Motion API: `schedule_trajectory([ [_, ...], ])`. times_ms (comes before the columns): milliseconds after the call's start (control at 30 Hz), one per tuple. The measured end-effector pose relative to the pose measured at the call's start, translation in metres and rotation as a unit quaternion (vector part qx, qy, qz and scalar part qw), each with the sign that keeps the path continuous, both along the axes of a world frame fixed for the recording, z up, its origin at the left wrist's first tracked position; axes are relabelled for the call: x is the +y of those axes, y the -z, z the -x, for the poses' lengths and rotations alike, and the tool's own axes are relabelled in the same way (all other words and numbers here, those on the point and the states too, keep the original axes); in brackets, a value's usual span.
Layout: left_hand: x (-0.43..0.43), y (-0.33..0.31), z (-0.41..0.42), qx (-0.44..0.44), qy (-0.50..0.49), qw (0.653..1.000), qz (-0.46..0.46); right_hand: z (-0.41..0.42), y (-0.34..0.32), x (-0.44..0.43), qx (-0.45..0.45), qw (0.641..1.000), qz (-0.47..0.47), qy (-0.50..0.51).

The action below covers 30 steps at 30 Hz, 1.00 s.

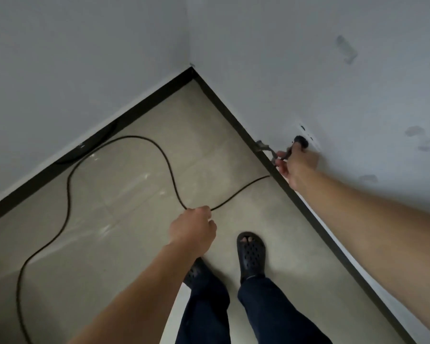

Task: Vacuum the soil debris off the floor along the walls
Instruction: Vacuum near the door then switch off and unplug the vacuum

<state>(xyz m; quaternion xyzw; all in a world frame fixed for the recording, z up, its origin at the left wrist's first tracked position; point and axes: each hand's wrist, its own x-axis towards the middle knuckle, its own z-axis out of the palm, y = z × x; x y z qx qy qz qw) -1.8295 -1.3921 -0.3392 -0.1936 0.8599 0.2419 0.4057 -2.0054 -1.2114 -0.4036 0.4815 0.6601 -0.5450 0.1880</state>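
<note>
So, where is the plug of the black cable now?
In the head view the plug is at right, against the white wall socket above the black baseboard, held by the right hand.

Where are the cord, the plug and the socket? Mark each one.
cord [134, 136]: head view, on the top of its big loop.
plug [301, 142]: head view, on its dark body.
socket [307, 132]: head view, on its white faceplate.

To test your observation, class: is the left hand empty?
No, the left hand grips the black cord that lies looped across the floor.
</note>
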Motion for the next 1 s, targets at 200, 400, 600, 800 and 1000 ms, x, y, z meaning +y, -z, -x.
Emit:
schedule_trajectory([
  [200,-0.023,0.009,0.012,-0.03,0.019,0.999,0.003,0.002,0.003,-0.007,0.003,0.999,0.005,0.049],
  [400,-0.038,0.001,0.027,-0.023,0.012,1.0,0.012,0.004,-0.003,-0.009,0.015,0.997,-0.002,0.07],
  [600,-0.041,0.005,0.029,-0.044,-0.01,0.999,0.023,-0.001,0.011,-0.01,0.03,0.998,-0.03,0.046],
  [800,-0.037,0.007,0.029,-0.043,-0.035,0.998,0.031,0.001,0.003,-0.01,0.014,0.997,-0.027,0.064],
  [1000,-0.04,0.021,0.019,-0.065,-0.104,0.992,0.037,-0.005,0.011,-0.013,0.048,0.997,-0.06,0.024],
])
